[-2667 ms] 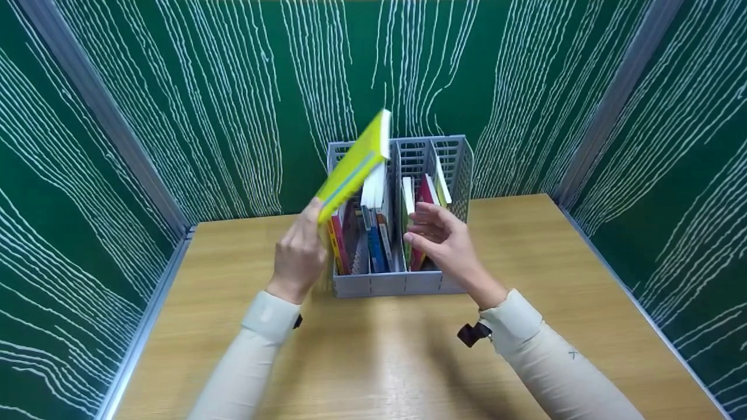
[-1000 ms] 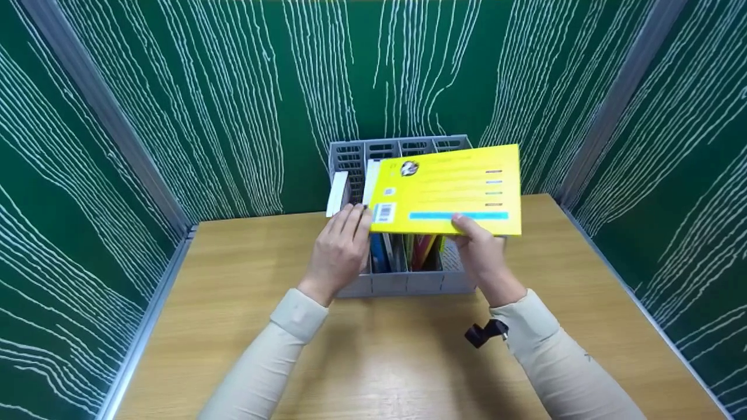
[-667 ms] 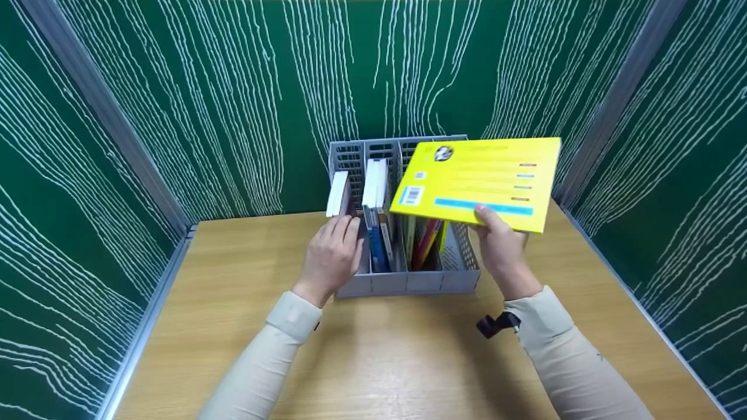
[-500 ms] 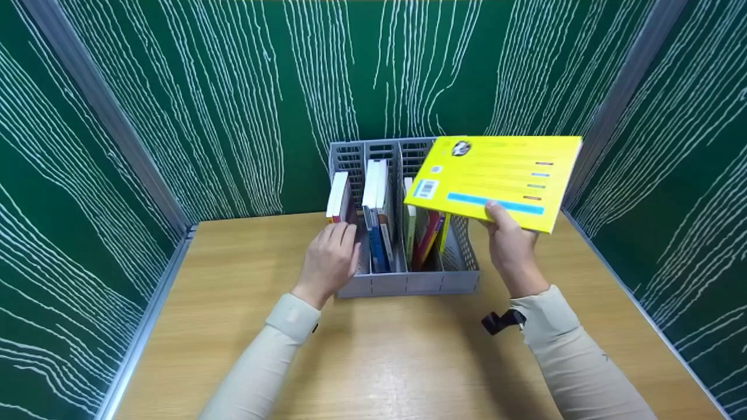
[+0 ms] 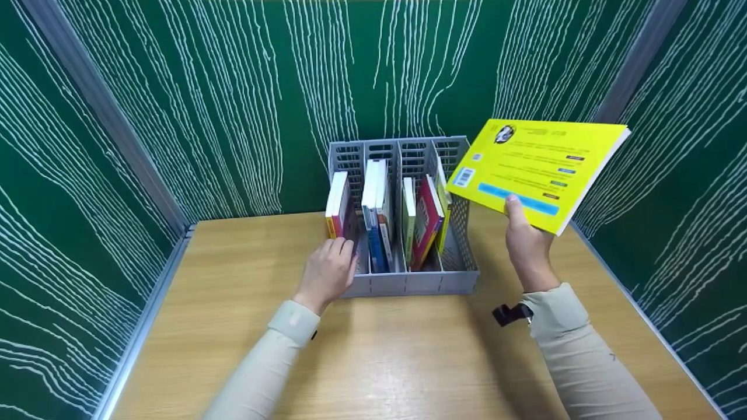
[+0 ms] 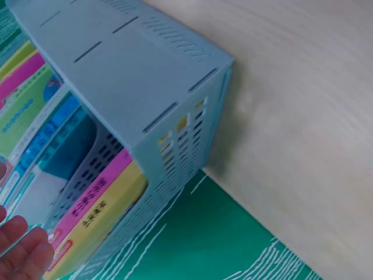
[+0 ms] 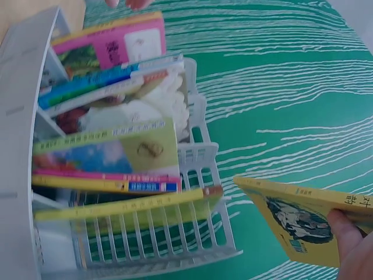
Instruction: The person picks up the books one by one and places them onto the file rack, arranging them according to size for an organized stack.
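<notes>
My right hand grips a yellow book by its lower edge, thumb on the cover, raised right of a grey file organizer. In the right wrist view that book shows a dark picture on its other cover, facing the organizer. My left hand is at the front of the organizer's leftmost compartment, holding nothing. In the left wrist view its loosely bent fingers are right by the spines of a pink book and a yellow-spined book.
Blue and white books stand in the second compartment. A green-spined book and a red book lean in the third; a thin yellow-green book is in the rightmost. Green walls with white lines surround the wooden table.
The yellow book passed from my left hand to my right, turned flat, and moved right and up, uncovering the organizer. My left hand slid slightly down along the leftmost books.
</notes>
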`<action>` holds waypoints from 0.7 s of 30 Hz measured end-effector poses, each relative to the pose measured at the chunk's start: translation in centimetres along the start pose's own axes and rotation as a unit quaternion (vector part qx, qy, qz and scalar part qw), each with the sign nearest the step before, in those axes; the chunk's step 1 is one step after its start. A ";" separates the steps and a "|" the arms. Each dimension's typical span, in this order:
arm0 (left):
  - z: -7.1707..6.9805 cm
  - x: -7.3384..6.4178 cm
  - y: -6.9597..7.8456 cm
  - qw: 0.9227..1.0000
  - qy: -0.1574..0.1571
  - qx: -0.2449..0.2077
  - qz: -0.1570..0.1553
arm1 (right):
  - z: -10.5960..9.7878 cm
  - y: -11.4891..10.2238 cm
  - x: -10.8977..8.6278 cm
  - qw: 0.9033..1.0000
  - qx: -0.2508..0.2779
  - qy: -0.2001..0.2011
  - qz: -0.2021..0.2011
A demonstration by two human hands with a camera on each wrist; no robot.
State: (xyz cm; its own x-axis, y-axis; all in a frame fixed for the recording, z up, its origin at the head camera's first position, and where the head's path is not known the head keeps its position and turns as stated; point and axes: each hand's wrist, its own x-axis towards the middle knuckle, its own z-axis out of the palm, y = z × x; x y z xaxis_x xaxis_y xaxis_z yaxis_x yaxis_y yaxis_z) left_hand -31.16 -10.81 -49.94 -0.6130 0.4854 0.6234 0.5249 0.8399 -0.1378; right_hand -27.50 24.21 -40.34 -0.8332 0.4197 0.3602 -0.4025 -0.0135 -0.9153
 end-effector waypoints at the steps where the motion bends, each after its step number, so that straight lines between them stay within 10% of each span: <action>1: 0.2 -0.1 0.0 1.000 -0.004 -0.004 -0.004 | -0.1 0.1 0.0 1.000 -0.022 -0.002 -0.006; 9: 1.5 -1.0 0.4 0.997 -0.059 -0.034 -0.021 | -0.2 1.3 0.1 0.987 -0.143 -0.051 -0.047; 21: 2.4 -2.0 0.7 0.991 -0.111 -0.067 -0.023 | 0.6 3.9 0.1 0.981 -0.142 -0.111 -0.072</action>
State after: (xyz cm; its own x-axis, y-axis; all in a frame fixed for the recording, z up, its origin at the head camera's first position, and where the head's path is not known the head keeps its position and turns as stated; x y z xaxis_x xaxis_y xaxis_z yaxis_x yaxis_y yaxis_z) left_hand -30.97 -10.58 -53.15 -0.7447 0.5016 0.4402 0.5584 0.8296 -0.0008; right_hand -29.33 23.67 -43.76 -0.8504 0.1909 0.4903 -0.4256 0.2984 -0.8543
